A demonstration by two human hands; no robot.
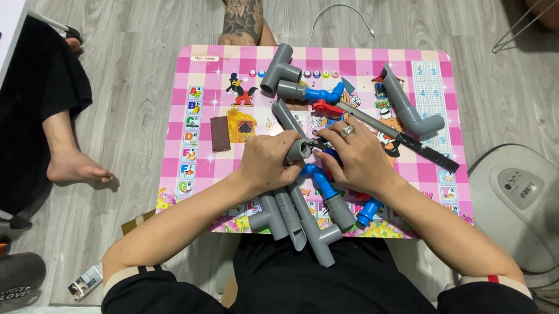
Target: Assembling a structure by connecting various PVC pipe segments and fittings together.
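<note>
Hands closed on a grey pipe piece [298, 150] above the pink table [194, 66].

Left hand [267, 160] is wrapped around its body; right hand [355, 157] is pinched at its open end (ring worn). Rigid, light, smooth plastic is judged; best gripped around the barrel.

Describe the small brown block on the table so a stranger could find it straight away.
Start at the pink checked table and go to its left half, beside the column of letter squares. The brown block lies flat there, left of the left hand. It is the only dark brown rectangle; the parts around it are grey or blue pipe pieces.
</note>
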